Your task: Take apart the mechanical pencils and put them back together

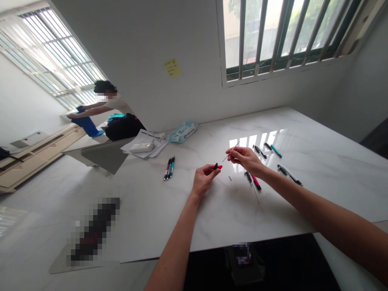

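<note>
My left hand (203,180) pinches a small black and red pen part (219,166) above the table. Just to its right, my right hand (245,158) grips a thin pen refill (225,159) that slants down toward that part; the two look close, and I cannot tell whether they touch. A tiny grey piece (230,178) lies below my hands. Under my right forearm are a red pen barrel (256,182), a black pen part (248,176) and another thin refill (256,193).
Several assembled pens (169,168) lie left of my hands. More pen parts (276,151) lie on the right, near a grey and black pen (289,175). Papers (145,143) and a wipes pack (183,132) sit by the wall. Beyond, a person (117,107) handles blue cloth (87,123).
</note>
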A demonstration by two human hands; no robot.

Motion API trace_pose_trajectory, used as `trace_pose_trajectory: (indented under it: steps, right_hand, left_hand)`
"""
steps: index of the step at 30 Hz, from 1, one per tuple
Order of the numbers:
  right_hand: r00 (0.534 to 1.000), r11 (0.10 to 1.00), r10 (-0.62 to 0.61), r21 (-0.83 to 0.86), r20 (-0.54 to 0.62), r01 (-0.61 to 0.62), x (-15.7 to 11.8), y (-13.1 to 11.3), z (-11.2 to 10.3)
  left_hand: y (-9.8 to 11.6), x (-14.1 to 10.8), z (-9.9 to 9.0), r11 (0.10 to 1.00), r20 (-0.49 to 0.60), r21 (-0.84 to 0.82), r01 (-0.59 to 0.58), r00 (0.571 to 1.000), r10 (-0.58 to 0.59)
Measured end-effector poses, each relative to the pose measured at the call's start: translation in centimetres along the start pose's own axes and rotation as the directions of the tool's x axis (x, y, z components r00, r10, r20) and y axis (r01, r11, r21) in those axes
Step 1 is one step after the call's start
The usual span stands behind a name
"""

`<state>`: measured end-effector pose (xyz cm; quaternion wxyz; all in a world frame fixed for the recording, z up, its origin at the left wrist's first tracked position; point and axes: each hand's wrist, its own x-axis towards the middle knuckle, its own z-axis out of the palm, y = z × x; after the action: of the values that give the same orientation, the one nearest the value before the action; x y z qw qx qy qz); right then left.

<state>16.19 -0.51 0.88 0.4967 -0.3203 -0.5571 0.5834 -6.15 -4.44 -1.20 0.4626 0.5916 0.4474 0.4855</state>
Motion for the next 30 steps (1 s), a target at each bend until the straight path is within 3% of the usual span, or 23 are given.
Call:
trace_pose_trajectory:
  steps: [9,16,18,21,23,30]
  right_hand:
    - [0.991,0.994,0.107,-0.034,0.083,-0.105,-0.4,-0.3,0.5]
    - [0.970,0.931,0.036,-0.361,0.240,0.055,-0.7,-0.1,0.3]
    - [0.967,0.856,0.039,-0.508,0.254,0.098,-0.6,-0.1,-0.2]
    - [0.968,0.631,0.101,-0.767,0.231,0.117,-0.7,-0.2,-1.0]
    - [0.959,0.538,0.162,-0.836,0.234,0.113,-0.9,-0.1,-1.1]
    - [0.930,0.495,0.174,-0.845,0.323,0.201,-1.2,0.4,-0.4]
  left_hand:
    - [-0.1,0.1,0.3,0.999,-0.005,-0.042,0.035,0.999,-0.035]
    - [0.4,0.1,0.5,0.993,-0.030,-0.103,0.049,0.998,-0.053]
    - [0.5,0.2,0.3,0.986,-0.081,-0.160,0.047,0.995,-0.061]
    - [0.6,0.3,0.0,0.956,-0.147,-0.289,0.049,0.985,-0.095]
    - [0.8,0.3,-0.3,0.932,-0.170,-0.359,0.053,0.978,-0.122]
    - [0.8,0.6,-0.5,0.904,-0.202,-0.425,0.052,0.968,-0.151]
